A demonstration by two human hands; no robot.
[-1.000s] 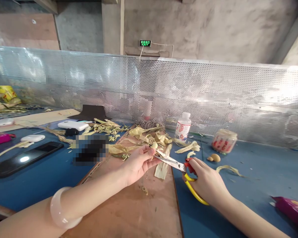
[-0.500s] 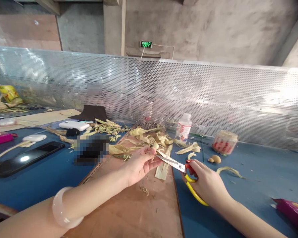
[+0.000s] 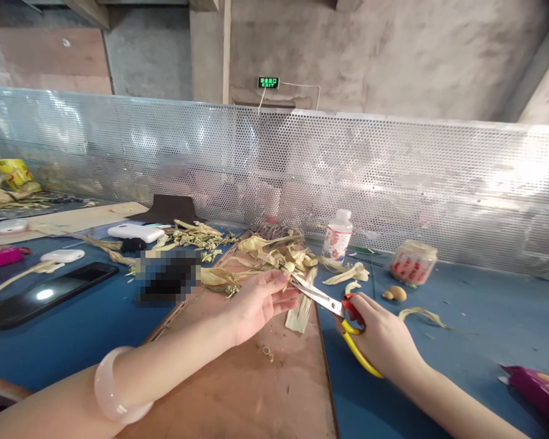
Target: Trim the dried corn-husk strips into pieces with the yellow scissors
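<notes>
Between the thumb and forefinger of my left hand [image 3: 258,303] is a small pale piece [image 3: 288,268] with a rounded top, perhaps of dried husk; its lower part is hidden by my fingers. My right hand [image 3: 379,332] is closed around the handles of yellow-handled scissors [image 3: 362,355], with something red at the grip. Their metal blades point left and lie slightly apart, with the tips beside the pale piece and my left fingertips. Behind my hands lies a heap of dried, straw-coloured husk strips [image 3: 274,249]. A flat strip [image 3: 299,313] hangs or lies just below the blades.
A brown board [image 3: 238,390] crosses the blue tabletop [image 3: 476,305]. To the right are a white bottle [image 3: 337,236], a jar [image 3: 414,262], a small tan gourd-shaped thing [image 3: 396,294] and a purple packet [image 3: 535,390]. Phones [image 3: 55,289] lie left. A perforated metal screen [image 3: 393,171] stands behind.
The scissor blades have parted slightly near the pale piece. Some left fingers have shifted a little; both hands otherwise stay in nearly the same place.
</notes>
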